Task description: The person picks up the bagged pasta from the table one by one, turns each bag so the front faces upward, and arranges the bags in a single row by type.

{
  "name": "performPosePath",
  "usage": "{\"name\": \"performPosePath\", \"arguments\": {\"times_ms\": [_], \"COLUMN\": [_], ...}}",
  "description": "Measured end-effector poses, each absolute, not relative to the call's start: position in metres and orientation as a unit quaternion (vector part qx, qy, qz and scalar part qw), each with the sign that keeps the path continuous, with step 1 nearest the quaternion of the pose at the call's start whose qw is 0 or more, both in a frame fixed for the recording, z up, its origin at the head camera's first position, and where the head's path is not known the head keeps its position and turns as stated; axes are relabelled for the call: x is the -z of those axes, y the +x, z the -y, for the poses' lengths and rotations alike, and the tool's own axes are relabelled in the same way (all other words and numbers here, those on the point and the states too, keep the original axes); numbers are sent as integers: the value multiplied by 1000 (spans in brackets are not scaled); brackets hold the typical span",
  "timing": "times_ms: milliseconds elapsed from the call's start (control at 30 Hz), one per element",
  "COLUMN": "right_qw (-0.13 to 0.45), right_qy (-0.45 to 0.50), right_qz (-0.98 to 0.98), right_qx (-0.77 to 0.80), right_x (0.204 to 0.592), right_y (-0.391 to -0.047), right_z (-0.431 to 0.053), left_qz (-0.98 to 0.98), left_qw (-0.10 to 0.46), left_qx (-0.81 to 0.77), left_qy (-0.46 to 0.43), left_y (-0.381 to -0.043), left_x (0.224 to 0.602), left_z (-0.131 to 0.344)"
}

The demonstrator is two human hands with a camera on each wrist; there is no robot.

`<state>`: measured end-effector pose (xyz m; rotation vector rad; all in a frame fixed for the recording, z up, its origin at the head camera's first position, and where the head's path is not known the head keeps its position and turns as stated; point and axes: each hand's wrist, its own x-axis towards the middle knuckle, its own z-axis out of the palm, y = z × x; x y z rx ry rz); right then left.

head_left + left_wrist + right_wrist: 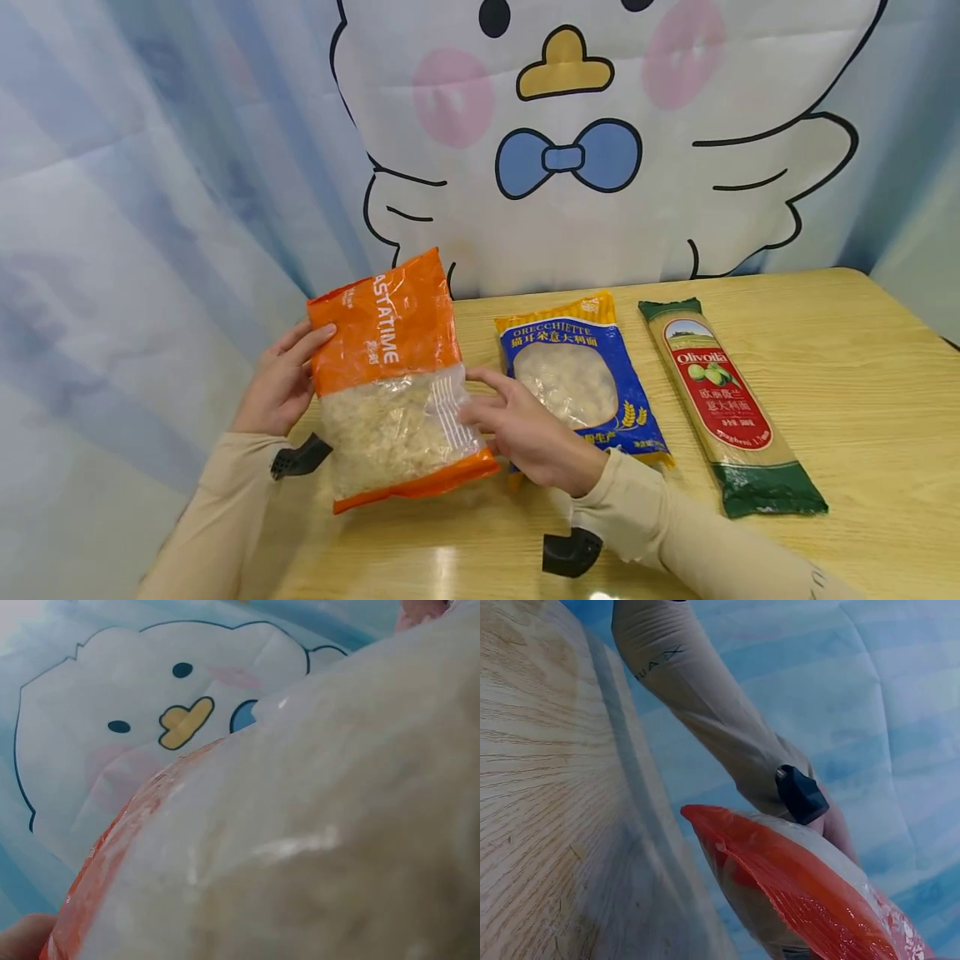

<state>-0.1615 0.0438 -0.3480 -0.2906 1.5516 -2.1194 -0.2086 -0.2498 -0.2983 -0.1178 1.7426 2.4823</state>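
Both hands hold a pasta bag (pixel 390 417), orange at the top with a clear lower part showing pale pasta. It is tilted, its face towards the head camera. My left hand (pixel 279 387) grips the left edge, thumb on the orange front and the other fingers hidden behind. At the right edge, my right hand (pixel 536 429) pinches the bag near the striped clear strip. The clear side of the bag (pixel 322 810) fills much of the left wrist view. Its orange end seam (pixel 780 889) shows close up in the right wrist view.
Right of the held bag lies a blue and yellow orecchiette bag (pixel 566 379), partly covered by my right hand. Farther right is a long spaghetti pack (pixel 720 392) with green ends. All are on a wooden table (pixel 885 400), with a printed curtain (pixel 262 150) behind and at the left.
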Motion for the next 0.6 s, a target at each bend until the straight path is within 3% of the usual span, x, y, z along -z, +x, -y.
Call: {"name": "performPosePath", "arguments": {"times_ms": [600], "right_qw": [243], "right_qy": [-85], "right_qz": [-592], "right_qx": [763], "right_x": [364], "right_y": [-160], "right_z": [-39], "left_qz": [-662], "left_qw": [68], "left_qx": [-745], "left_qy": [-49], "left_y": [-227], "left_x": [299], "left_z": [255]}}
